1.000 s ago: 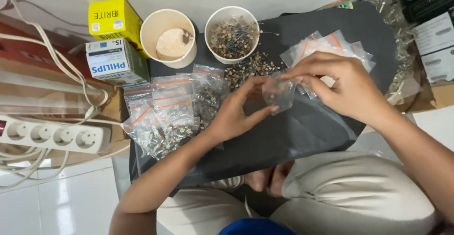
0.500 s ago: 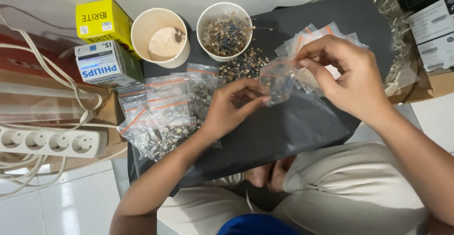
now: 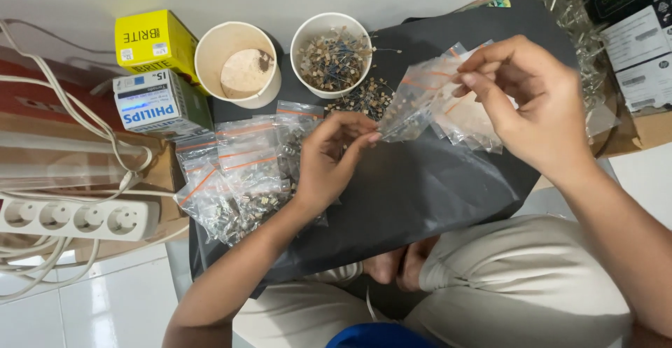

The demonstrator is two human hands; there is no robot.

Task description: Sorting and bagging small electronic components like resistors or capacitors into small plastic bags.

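A black sheet [image 3: 420,201] spread over the person's lap carries a heap of filled zip bags [image 3: 238,173], loose small components [image 3: 367,96] and empty bags [image 3: 469,120].

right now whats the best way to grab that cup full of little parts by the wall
Grip the full cup around its side wall, coming in from above on the front side. It stands upright and open-topped, brimful, with the near-empty cup close on its left and loose parts at its base.

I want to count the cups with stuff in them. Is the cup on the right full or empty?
Nearly full. The right-hand white cup is heaped to its rim with tiny parts. The cup beside it holds only a little pale powder at the bottom.
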